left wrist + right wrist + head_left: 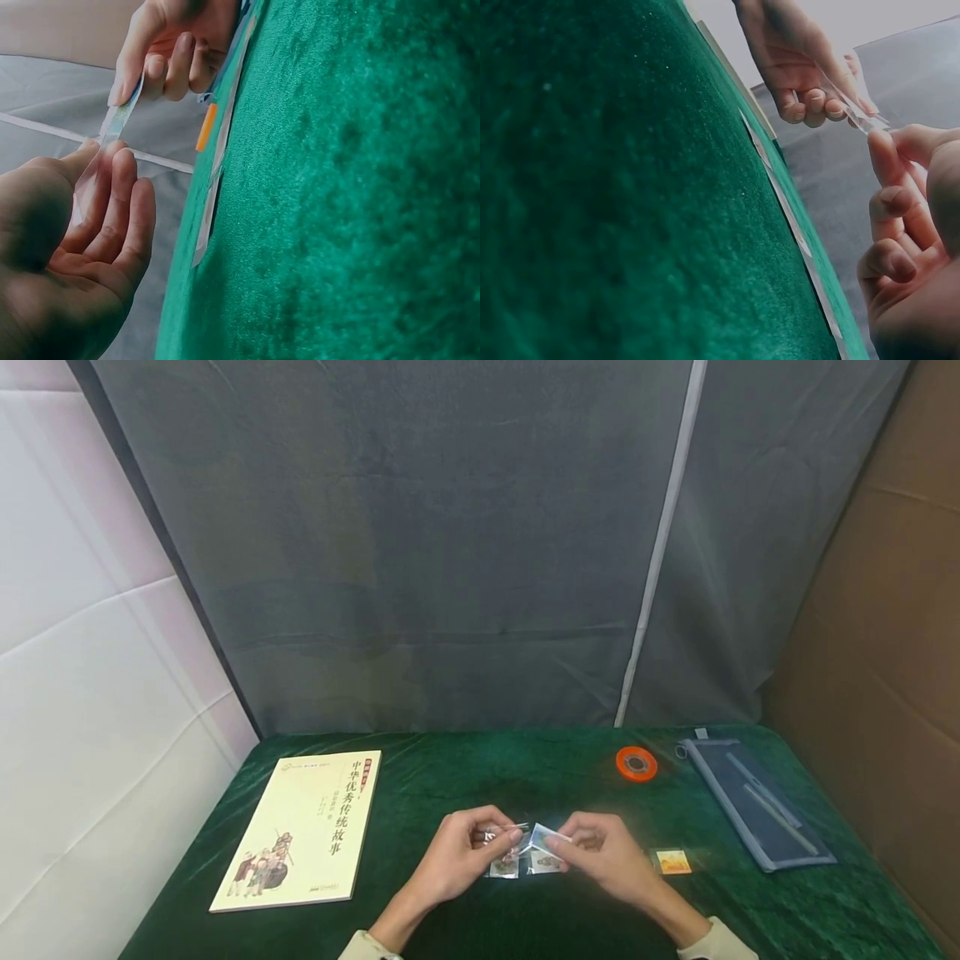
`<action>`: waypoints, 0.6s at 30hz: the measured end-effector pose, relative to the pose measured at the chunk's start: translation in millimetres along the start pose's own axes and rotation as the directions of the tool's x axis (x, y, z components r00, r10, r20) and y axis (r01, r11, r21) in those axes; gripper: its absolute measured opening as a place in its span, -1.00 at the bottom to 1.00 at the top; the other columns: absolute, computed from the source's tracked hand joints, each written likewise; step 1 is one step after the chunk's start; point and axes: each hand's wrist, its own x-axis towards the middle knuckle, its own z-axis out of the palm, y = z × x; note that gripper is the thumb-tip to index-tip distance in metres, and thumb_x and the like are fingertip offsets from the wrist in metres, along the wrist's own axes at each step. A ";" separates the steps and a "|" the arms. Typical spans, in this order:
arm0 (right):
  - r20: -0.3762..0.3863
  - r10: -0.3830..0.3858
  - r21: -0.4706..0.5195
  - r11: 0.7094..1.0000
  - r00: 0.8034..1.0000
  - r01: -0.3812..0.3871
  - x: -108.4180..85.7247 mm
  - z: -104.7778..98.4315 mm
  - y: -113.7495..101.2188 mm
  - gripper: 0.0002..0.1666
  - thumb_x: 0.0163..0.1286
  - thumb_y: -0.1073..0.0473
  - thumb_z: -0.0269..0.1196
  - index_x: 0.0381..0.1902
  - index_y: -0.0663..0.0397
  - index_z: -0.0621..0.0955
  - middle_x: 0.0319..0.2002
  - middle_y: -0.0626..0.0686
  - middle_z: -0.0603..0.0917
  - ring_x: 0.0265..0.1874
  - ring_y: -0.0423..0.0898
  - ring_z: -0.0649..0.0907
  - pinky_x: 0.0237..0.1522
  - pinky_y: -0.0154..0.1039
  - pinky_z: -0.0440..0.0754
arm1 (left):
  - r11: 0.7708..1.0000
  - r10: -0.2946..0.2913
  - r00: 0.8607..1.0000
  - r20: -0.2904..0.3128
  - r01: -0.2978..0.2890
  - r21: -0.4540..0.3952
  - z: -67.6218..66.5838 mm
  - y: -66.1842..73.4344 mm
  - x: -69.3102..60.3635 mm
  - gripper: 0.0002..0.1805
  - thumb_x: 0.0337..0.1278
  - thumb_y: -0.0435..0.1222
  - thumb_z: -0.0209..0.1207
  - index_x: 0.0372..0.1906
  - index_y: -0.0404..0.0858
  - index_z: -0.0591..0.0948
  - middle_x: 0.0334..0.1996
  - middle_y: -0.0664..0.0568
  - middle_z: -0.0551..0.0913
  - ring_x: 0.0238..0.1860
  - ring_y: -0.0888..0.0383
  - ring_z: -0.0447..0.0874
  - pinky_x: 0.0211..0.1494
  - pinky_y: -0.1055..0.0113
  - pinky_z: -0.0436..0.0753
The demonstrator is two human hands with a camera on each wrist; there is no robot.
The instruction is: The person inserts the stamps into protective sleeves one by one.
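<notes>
Near the front middle of the table, my left hand pinches a small clear plastic sleeve between thumb and forefinger. Facing it, my right hand pinches a small blue-and-white stamp between thumb and index finger. Sleeve and stamp meet between the fingertips; how far one lies inside the other I cannot tell. Below the hands, two more small printed stamps in clear sleeves lie on the cloth, a left one and a right one, both partly hidden by the hands.
A yellow-orange stamp in a clear sleeve lies right of my right hand. Behind it are an orange round disc and a blue zip pouch with long thin items inside. A cream book lies left on the green cloth.
</notes>
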 end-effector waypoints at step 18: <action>0.094 -0.016 -0.012 1.000 0.995 0.017 0.1 0.0 1.6 -0.89 0.60 0.14 0.34 -0.19 -0.05 0.77 -0.45 -0.01 0.80 -0.50 -0.13 0.74 -0.45 -0.29 0.58 | 1.000 0.014 0.999 0.041 -0.013 -0.023 3.9 -0.9 -0.2 -0.89 0.47 -0.09 0.38 -0.12 -0.01 0.79 -0.21 0.08 0.90 -0.19 0.13 0.91 -0.11 0.41 0.79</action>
